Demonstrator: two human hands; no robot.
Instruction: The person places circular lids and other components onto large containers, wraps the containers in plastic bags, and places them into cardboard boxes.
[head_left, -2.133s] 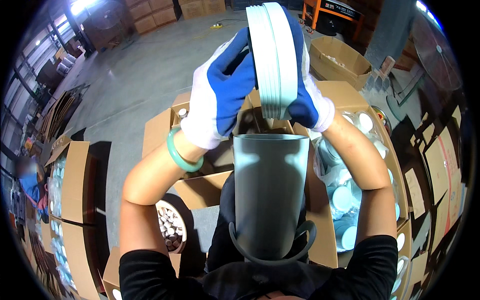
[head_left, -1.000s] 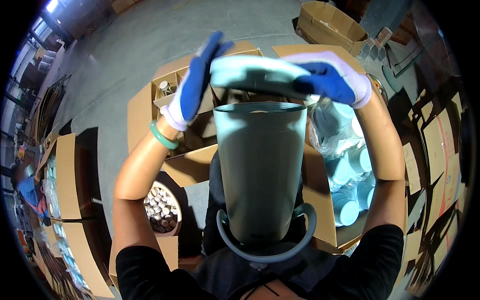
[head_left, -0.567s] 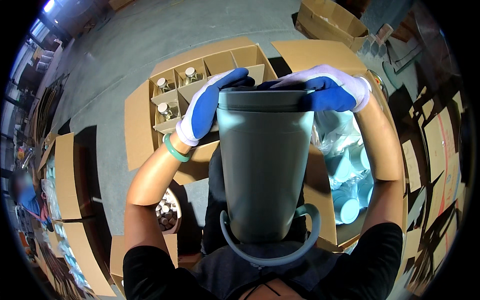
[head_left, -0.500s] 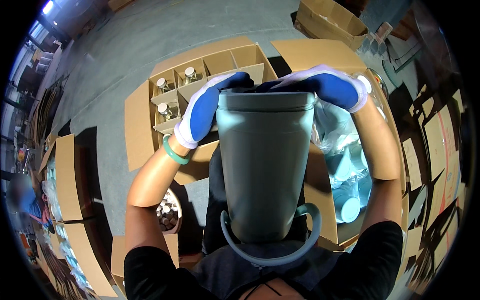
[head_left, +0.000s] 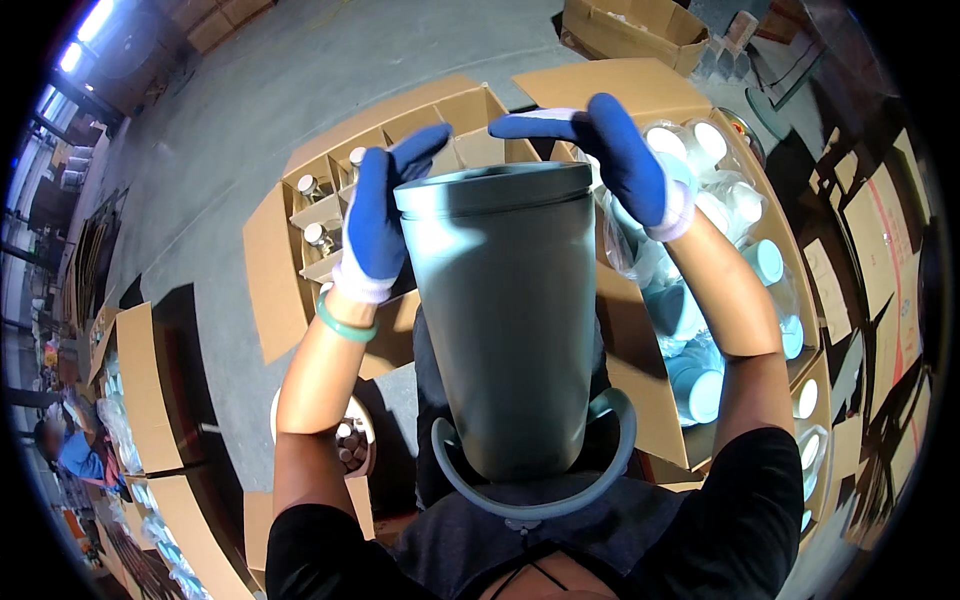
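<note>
A tall, tapered grey-blue container (head_left: 505,320) with a thick rim stands upright in front of my body. Its curved loop handle (head_left: 535,508) is at the narrow end, close to my chest. My left hand (head_left: 380,205), in a blue and white glove, is beside the left of the rim, fingers stretched forward. Whether its palm touches the container I cannot tell. Over the far right of the rim is my right hand (head_left: 630,165), gloved alike, its fingers spread. It appears apart from the rim. The inside of the container is hidden from this angle.
A divided carton (head_left: 270,270) with capped glass bottles (head_left: 318,236) lies beyond my left hand. To the right, another carton (head_left: 640,420) holds light-blue cups (head_left: 692,392) in plastic. A tub (head_left: 368,440) of small caps is by my left elbow. A person (head_left: 80,450) is far left.
Both hands have loosened from the rim and their fingers have spread. The container's top has shifted a little left in view, and more of the right carton shows.
</note>
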